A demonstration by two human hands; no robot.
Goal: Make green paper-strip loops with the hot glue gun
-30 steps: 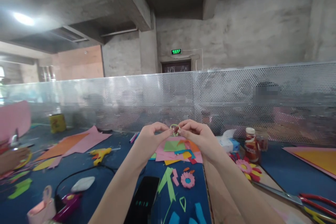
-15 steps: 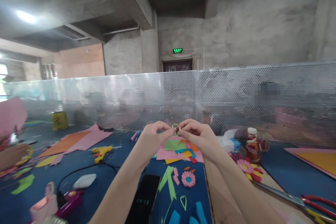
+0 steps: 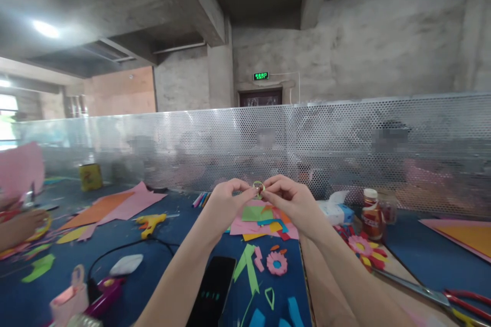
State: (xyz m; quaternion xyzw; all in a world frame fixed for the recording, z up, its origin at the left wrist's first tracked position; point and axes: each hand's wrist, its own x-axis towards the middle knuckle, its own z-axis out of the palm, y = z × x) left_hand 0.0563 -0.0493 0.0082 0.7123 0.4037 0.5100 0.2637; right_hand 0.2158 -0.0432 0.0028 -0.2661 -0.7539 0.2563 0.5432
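A thin, light-green strip bent into a small loop (image 3: 259,184) is pinched between my two hands above the middle of the table. My left hand (image 3: 235,198) grips its left side with thumb and fingertips. On the other side, my right hand (image 3: 286,193) has its thumb and forefinger closed on the same loop. The fingertips nearly meet, and part of the loop is hidden behind them. Below lie a pink paper flower (image 3: 276,263), green paper strips (image 3: 251,270) and a small green triangular loop (image 3: 270,298).
A yellow glue gun (image 3: 152,224) and black phone (image 3: 211,291) lie to the left. Scissors (image 3: 425,291), a brown bottle (image 3: 371,217) and a tissue pack (image 3: 337,212) are on the right. A perforated metal screen (image 3: 215,148) stands behind. Another person's hand (image 3: 23,229) shows far left.
The view has shifted slightly, so everything sits a little further right and lower. My hands keep their pinch on the loop, with only a small shift of the fingers.
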